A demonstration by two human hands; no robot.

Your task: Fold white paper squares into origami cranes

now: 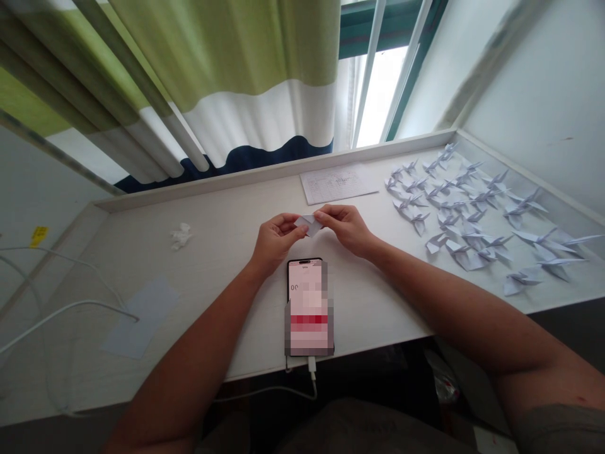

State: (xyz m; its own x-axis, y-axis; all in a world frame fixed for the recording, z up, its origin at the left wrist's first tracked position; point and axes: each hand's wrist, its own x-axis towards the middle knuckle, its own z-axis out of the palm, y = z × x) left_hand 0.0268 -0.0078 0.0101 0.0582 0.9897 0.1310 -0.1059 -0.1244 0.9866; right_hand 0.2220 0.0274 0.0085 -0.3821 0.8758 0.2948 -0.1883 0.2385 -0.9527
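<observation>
Between my two hands is a small folded piece of white paper (309,225), held a little above the table beyond the phone. My left hand (278,238) pinches its left side between thumb and fingers. On the opposite side, the thumb and fingers of my right hand (344,227) grip the paper's upper right edge. Part of the paper is hidden behind my fingertips. Just below the hands lies a phone (306,309) with a lit, partly blurred screen. Many folded paper cranes (454,202) stand in a group at the right of the table.
A stack of printed sheets (338,183) lies behind my hands. Crumpled tissue (180,236) and a flat white sheet (140,318) are on the left, with a white cable (70,306) crossing over. A charging cable (312,369) runs from the phone past the table's front edge. Curtains (236,75) hang behind.
</observation>
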